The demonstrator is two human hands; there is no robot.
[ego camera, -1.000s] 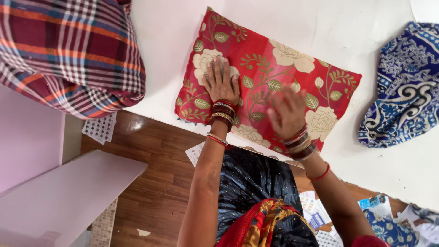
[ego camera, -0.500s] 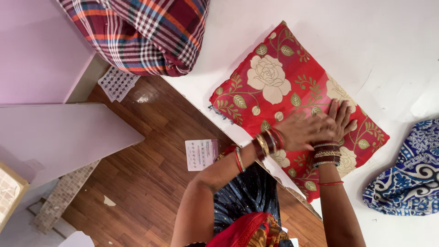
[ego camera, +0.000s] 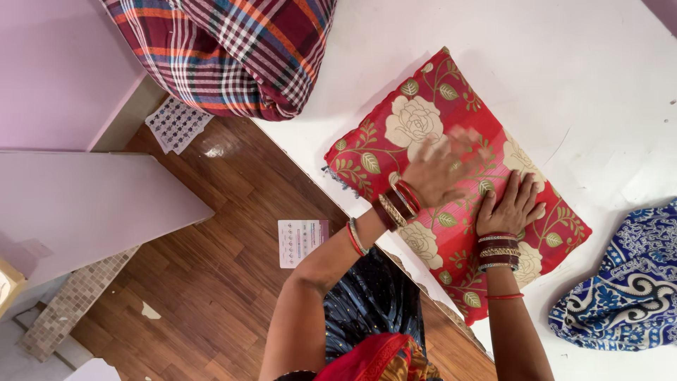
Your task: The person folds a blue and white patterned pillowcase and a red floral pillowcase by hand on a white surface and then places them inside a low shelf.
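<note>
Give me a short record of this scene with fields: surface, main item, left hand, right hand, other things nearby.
surface: white table
main item: red pillow with a cream flower print, lying flat near the table's edge
left hand: left hand, open, blurred, over the middle of the pillow
right hand: right hand, open, palm flat on the pillow
other things: plaid bundle at the table's far left corner; blue patterned cloth to the right; paper sheet on the wooden floor

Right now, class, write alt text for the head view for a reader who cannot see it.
Both hands, left and right, press flat on a red floral cloth lying on a white table. A plaid bundle and a blue cloth lie beside it.
</note>
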